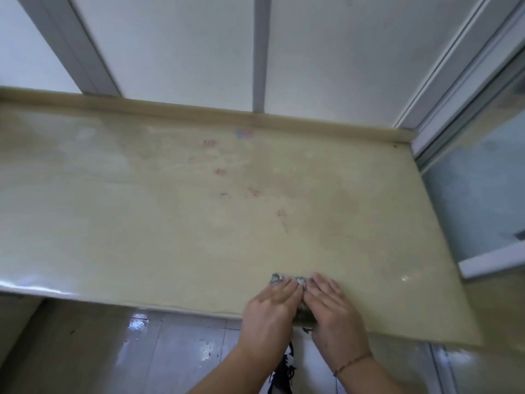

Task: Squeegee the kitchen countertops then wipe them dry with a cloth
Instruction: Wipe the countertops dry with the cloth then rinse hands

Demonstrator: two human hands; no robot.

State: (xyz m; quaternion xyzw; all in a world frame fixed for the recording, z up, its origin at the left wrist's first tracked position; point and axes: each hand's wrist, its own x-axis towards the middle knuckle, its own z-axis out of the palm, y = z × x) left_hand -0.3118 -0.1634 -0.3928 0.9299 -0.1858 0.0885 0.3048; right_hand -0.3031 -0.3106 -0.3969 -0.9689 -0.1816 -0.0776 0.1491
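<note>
A home kitchen: beige countertop (170,223), glossy floor tiles (176,351), sliding window (480,194).

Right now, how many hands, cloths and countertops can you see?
Bare hands pressing flat on the cloth: 2, the left hand and the right hand
Grey patterned cloth: 1
Beige glossy countertop: 1
Total: 4

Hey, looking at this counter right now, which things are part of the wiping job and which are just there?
Job:
- cloth, pressed flat under both hands
- left hand
- right hand
- countertop, beige, with red marks

Just there:
- window frame behind the counter
- glass panel on the right
- tiled floor below
</note>
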